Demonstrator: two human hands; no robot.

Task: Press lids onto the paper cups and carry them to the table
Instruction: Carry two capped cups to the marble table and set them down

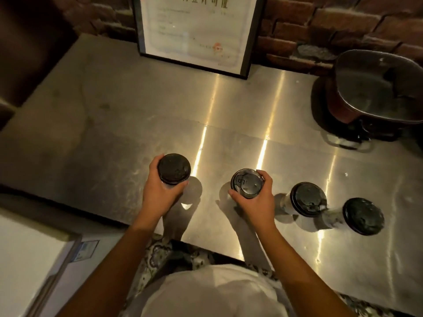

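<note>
Steel counter (114,115): left grip (160,191), right grip (254,202) each clamped round lidded cup (174,168), (247,184).

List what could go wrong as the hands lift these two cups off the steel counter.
1. Each hand, left hand and right hand, grips its cup just under the lid; squeezing there could pop a lid loose.
2. The right arm passes close to the two standing cups; a swing to the right might knock them over.
3. The dim light makes a poorly seated lid hard to notice.
</note>
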